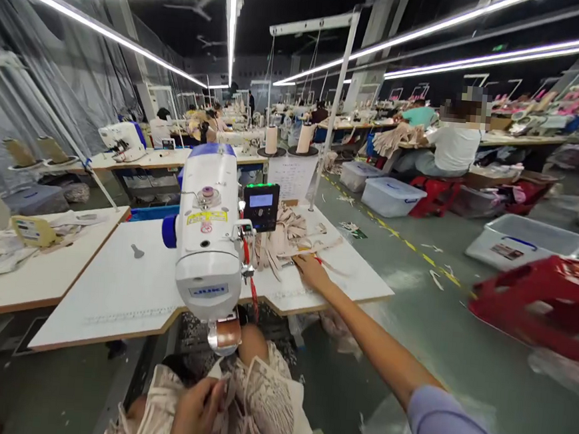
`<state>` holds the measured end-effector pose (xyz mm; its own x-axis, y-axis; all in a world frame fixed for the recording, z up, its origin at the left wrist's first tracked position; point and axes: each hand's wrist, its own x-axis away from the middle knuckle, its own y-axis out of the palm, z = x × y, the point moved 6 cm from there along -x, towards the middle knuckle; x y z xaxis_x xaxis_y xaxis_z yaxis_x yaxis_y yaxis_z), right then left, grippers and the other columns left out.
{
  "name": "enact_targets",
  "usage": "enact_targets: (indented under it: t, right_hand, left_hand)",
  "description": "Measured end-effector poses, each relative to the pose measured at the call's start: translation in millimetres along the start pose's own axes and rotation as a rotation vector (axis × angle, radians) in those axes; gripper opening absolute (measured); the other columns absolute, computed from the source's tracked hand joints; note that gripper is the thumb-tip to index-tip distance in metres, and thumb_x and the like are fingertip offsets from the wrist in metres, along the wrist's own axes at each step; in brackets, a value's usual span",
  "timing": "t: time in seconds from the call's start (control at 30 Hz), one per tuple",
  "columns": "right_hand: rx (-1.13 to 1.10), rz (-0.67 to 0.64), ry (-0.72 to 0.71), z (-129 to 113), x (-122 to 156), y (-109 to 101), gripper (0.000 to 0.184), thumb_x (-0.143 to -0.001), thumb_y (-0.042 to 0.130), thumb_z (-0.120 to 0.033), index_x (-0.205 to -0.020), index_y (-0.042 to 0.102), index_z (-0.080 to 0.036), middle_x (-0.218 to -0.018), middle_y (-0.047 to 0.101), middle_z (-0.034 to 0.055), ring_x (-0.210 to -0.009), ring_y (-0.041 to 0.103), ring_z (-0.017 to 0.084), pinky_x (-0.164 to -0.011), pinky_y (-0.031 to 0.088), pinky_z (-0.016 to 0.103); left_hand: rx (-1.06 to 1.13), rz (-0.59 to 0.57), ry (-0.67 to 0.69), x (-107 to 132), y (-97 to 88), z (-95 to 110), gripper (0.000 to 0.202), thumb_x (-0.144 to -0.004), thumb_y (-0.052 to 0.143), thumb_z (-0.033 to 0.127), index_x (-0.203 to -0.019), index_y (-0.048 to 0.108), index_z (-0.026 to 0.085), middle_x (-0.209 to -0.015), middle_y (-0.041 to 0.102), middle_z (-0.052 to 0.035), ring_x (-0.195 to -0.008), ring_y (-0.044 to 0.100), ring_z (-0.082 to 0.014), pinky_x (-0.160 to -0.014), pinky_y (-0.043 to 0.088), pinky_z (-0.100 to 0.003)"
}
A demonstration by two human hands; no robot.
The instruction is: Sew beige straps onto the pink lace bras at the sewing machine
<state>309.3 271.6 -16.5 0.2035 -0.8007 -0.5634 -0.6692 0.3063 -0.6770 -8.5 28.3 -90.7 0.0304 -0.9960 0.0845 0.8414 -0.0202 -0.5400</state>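
Observation:
Low in front of me, my left hand (199, 410) is closed on the edge of a beige bra (269, 403) with patterned cups, which lies across my lap. My right hand (311, 272) stretches out to the right part of the white sewing table (345, 275), beside a heap of beige straps (288, 233). Its fingers bend down over something small; a bit of red and a thin metallic end show by them, too small to name. Between my hands stands a white JUKI sewing machine (208, 237), its rounded metal arm end (225, 335) just above the bra.
A control panel (260, 207) is fixed by the machine, with thread cones (304, 140) behind. To the left is another table (39, 271) with pale fabric. Plastic bins (391, 195) and a red stool (543, 304) stand on the floor at right. A co-worker (455, 146) sits farther back.

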Motion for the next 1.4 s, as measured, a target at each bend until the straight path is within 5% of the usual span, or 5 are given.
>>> enact_targets:
  t: [0.33,0.53,0.73,0.97,1.4]
  right_hand:
    - [0.212,-0.435,0.019,34.7,12.4,15.7,0.028,-0.094,0.055,-0.019,-0.110,0.072,-0.005,-0.105,0.071,0.0073,-0.103,0.070,0.021,-0.086,0.048,0.032]
    - [0.317,-0.543,0.086,38.4,67.5,5.6,0.040,-0.093,0.057,-0.033,-0.117,0.066,-0.002,-0.093,0.068,0.0136,-0.092,0.071,0.025,-0.066,0.041,0.028]
    - [-0.037,-0.436,0.415,-31.0,178.6,-29.0,0.033,-0.091,0.058,-0.035,-0.119,0.056,-0.017,-0.081,0.068,0.0070,-0.060,0.063,0.017,-0.050,0.045,0.025]
    - [-0.219,-0.579,0.074,-157.4,222.0,10.4,0.043,-0.083,0.065,-0.025,-0.125,0.057,-0.024,-0.124,0.061,0.0111,-0.105,0.064,0.024,-0.078,0.057,0.034]
    - [-0.400,-0.619,0.136,-163.5,208.8,43.3,0.031,-0.091,0.059,-0.022,-0.121,0.062,-0.025,-0.110,0.069,0.0073,-0.100,0.066,0.022,-0.085,0.055,0.035]
  left_hand:
    - [0.239,-0.117,-0.061,-4.6,-3.5,12.2,0.043,-0.091,0.052,0.056,-0.085,0.066,0.016,-0.078,0.068,-0.0065,-0.075,0.060,-0.0205,-0.070,0.046,-0.029]
    - [0.593,-0.141,-0.250,-2.3,0.9,6.4,0.035,-0.090,0.059,0.048,-0.089,0.066,0.013,-0.083,0.067,-0.0052,-0.075,0.057,-0.0154,-0.070,0.044,-0.025]
    - [0.810,-0.159,-0.353,0.2,2.4,3.8,0.035,-0.087,0.066,0.048,-0.088,0.066,0.014,-0.081,0.065,-0.0037,-0.067,0.052,-0.0112,-0.062,0.040,-0.022]
    - [0.833,-0.159,-0.349,-3.3,6.9,12.7,0.034,-0.084,0.068,0.047,-0.085,0.065,0.013,-0.078,0.065,-0.0028,-0.066,0.053,-0.0110,-0.063,0.042,-0.022]
    - [0.462,-0.195,-0.192,-2.3,-1.9,24.7,0.023,-0.095,0.043,0.028,-0.077,0.052,0.018,-0.074,0.050,0.0024,-0.070,0.045,-0.0130,-0.066,0.035,-0.025]
